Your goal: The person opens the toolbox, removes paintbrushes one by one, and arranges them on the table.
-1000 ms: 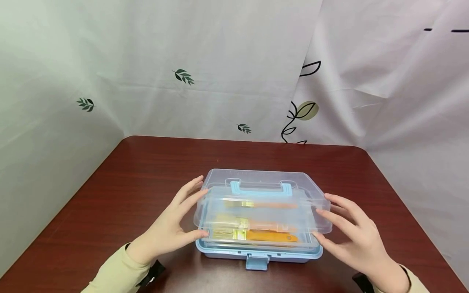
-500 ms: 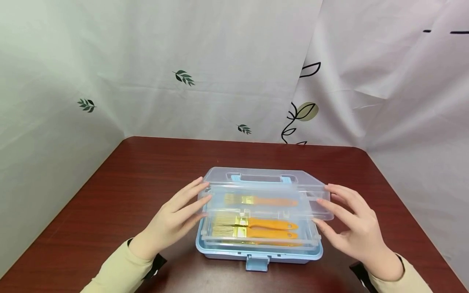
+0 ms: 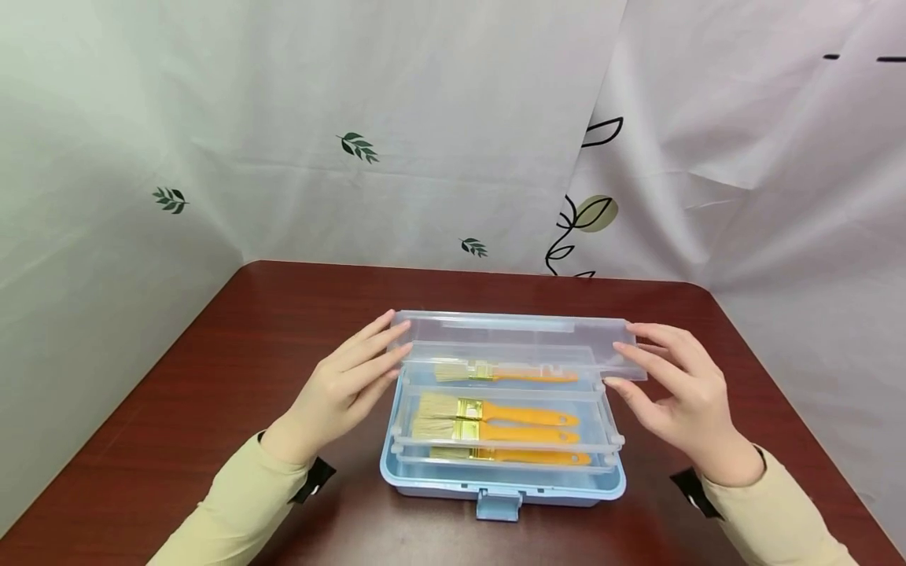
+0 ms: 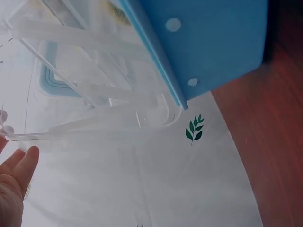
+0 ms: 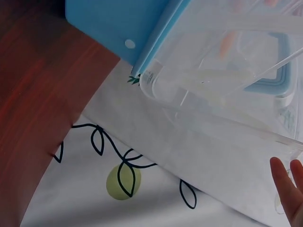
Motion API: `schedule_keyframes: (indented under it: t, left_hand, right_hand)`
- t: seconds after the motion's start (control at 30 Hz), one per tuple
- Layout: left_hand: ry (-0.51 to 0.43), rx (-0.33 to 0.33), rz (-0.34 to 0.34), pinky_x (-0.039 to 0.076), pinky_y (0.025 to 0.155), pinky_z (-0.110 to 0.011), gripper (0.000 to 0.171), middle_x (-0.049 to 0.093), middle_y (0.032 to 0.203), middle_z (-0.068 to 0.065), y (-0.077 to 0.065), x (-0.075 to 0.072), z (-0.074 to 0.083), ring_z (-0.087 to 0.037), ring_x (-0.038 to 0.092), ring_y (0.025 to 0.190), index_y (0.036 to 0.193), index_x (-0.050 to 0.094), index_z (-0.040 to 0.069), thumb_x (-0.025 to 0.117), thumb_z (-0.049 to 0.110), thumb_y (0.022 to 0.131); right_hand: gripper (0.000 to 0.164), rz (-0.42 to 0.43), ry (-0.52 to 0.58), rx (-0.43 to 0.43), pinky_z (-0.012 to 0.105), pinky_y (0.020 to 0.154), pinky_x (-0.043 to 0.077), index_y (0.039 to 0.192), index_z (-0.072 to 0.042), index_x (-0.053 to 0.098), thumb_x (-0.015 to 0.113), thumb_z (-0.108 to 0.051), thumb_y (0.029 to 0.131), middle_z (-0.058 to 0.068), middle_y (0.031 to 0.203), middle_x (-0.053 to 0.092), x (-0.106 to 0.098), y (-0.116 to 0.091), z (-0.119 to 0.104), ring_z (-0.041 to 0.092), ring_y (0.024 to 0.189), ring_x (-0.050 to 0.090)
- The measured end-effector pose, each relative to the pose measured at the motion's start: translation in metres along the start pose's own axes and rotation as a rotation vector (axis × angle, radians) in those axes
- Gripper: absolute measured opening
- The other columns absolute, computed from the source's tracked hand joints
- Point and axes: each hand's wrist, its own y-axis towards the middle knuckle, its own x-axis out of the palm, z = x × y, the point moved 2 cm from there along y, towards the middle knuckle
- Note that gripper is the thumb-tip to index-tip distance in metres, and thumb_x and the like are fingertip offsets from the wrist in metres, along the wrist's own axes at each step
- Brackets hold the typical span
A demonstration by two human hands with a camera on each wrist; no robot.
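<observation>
A light-blue plastic box (image 3: 425,485) stands on the table with its clear lid (image 3: 520,334) tilted up toward the back. At the lid's left end, my left hand (image 3: 333,397) touches the side with nearly straight fingers; in the left wrist view its fingers (image 4: 24,171) meet the lid's edge. My right hand (image 3: 683,393) has its fingertips and thumb spread against the right end. Under clear trays (image 3: 602,448) lie several paintbrushes (image 3: 524,434) with orange handles and pale bristles. The lid's blue carrying handle (image 4: 49,87) shows in the left wrist view.
A blue latch (image 3: 498,507) hangs down at the box's front. The dark red-brown table (image 3: 233,338) reaches back to a whitish curtain (image 3: 425,79) printed with leaves.
Both hands have moved up and away from me with the lid, which has swung further open. The trays have risen with it, spreading apart, and more paintbrushes show.
</observation>
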Motion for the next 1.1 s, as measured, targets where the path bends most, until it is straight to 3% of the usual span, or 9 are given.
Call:
schedule_keyframes:
  t: [0.27, 0.57, 0.67, 0.77, 0.83, 0.93, 1.03, 1.1]
  left_hand:
    - [-0.038, -0.074, 0.023, 0.039, 0.107, -0.031, 0.030, 0.061, 0.121, -0.021, 0.008, 0.005, -0.016, -0.026, 0.046, 0.130, 0.108, 0.067, -0.005, 0.054, 0.020, 0.097]
    - [-0.075, -0.180, 0.036, 0.039, 0.106, -0.028, 0.034, 0.061, 0.121, -0.020, 0.011, 0.012, -0.033, -0.026, 0.048, 0.127, 0.108, 0.068, -0.003, 0.055, 0.026, 0.096]
    - [-0.083, -0.219, 0.039, 0.038, 0.106, -0.027, 0.029, 0.061, 0.121, -0.020, 0.013, 0.014, -0.037, -0.023, 0.048, 0.127, 0.107, 0.068, -0.003, 0.057, 0.021, 0.095]
    - [-0.074, -0.247, 0.037, 0.039, 0.106, -0.027, 0.020, 0.061, 0.121, -0.019, 0.016, 0.016, -0.042, -0.025, 0.050, 0.125, 0.107, 0.068, -0.002, 0.064, 0.006, 0.089]
    - [-0.069, -0.266, 0.035, 0.038, 0.106, -0.027, 0.023, 0.061, 0.121, -0.019, 0.018, 0.017, -0.046, -0.027, 0.050, 0.123, 0.107, 0.068, -0.002, 0.067, -0.002, 0.084]
    - [-0.064, -0.274, 0.039, 0.039, 0.105, -0.027, 0.021, 0.061, 0.122, -0.019, 0.020, 0.019, -0.051, -0.033, 0.051, 0.121, 0.107, 0.068, -0.002, 0.064, 0.005, 0.088]
    - [-0.065, -0.294, 0.035, 0.041, 0.100, -0.024, 0.028, 0.061, 0.122, -0.018, 0.022, 0.020, -0.055, -0.036, 0.052, 0.118, 0.107, 0.068, -0.001, 0.056, 0.021, 0.094]
    - [-0.061, -0.313, 0.023, 0.043, 0.094, -0.022, 0.028, 0.062, 0.121, -0.018, 0.024, 0.020, -0.057, -0.035, 0.052, 0.117, 0.107, 0.068, -0.001, 0.056, 0.021, 0.095]
  right_hand:
    - [0.053, 0.018, -0.012, 0.081, 0.010, 0.089, 0.040, 0.082, 0.010, 0.068, 0.067, -0.042, 0.086, 0.030, 0.090, 0.060, 0.006, 0.005, 0.012, 0.028, 0.088, 0.055]
    - [0.055, -0.056, -0.029, 0.191, 0.009, 0.084, 0.039, 0.090, 0.008, 0.070, 0.065, -0.047, 0.086, 0.027, 0.099, 0.061, 0.009, 0.001, 0.032, 0.018, 0.098, 0.055]
    - [0.054, -0.083, -0.026, 0.231, 0.008, 0.082, 0.040, 0.094, 0.006, 0.070, 0.065, -0.047, 0.086, 0.025, 0.103, 0.062, 0.010, 0.003, 0.036, 0.012, 0.101, 0.055]
    - [0.053, -0.106, -0.011, 0.272, 0.006, 0.080, 0.041, 0.096, 0.006, 0.070, 0.065, -0.046, 0.086, 0.023, 0.105, 0.062, 0.011, 0.006, 0.038, 0.004, 0.103, 0.054]
    - [0.043, -0.112, 0.003, 0.310, 0.004, 0.080, 0.042, 0.096, 0.005, 0.070, 0.071, -0.036, 0.084, 0.022, 0.106, 0.062, 0.012, 0.008, 0.040, 0.000, 0.103, 0.053]
    - [0.025, -0.113, 0.014, 0.356, 0.003, 0.080, 0.043, 0.095, 0.006, 0.070, 0.079, -0.005, 0.075, 0.021, 0.105, 0.062, 0.013, 0.009, 0.044, -0.002, 0.102, 0.052]
    - [0.038, -0.116, 0.026, 0.406, 0.003, 0.078, 0.044, 0.096, 0.008, 0.069, 0.076, 0.020, 0.060, 0.019, 0.104, 0.061, 0.014, 0.009, 0.048, -0.002, 0.100, 0.054]
    - [0.039, -0.116, 0.051, 0.439, 0.003, 0.076, 0.045, 0.097, 0.009, 0.069, 0.073, 0.024, 0.061, 0.012, 0.104, 0.062, 0.014, 0.008, 0.051, -0.003, 0.097, 0.055]
